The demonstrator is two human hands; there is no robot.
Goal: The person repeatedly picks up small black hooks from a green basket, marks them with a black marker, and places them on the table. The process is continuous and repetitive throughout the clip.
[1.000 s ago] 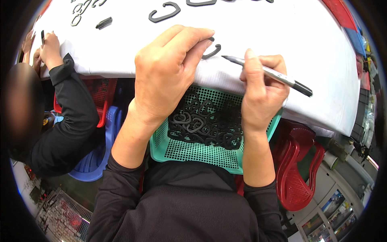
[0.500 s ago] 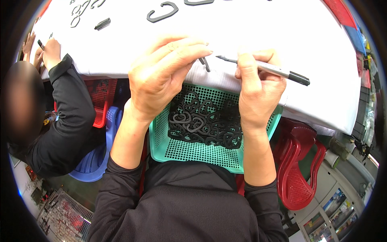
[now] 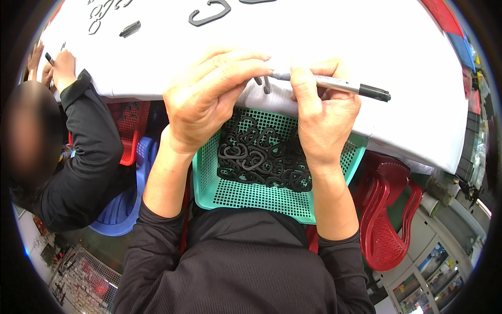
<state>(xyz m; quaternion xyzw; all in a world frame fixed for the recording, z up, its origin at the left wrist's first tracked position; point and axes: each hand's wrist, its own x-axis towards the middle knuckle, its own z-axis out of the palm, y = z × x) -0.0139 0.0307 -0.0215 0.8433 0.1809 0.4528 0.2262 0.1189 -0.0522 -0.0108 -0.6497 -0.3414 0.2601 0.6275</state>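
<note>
My left hand pinches a small black hook-shaped piece, mostly hidden behind my fingers. Between the thumb and fingers of my right hand is a silver marker pen with a black end. Its tip points left and meets the piece, or comes very close to it; the fingertips partly cover that spot. Below both hands, a green plastic basket holds a heap of black hook-shaped pieces.
On the white-covered table lie more dark hooks and a black pen cap. At left a person in a black sleeve holds a pen, near a red basket and blue chair. A dark red chair stands right.
My right hand has moved left, bringing the marker's tip from a gap away up to the black piece. My left hand has barely shifted and keeps its pinch.
</note>
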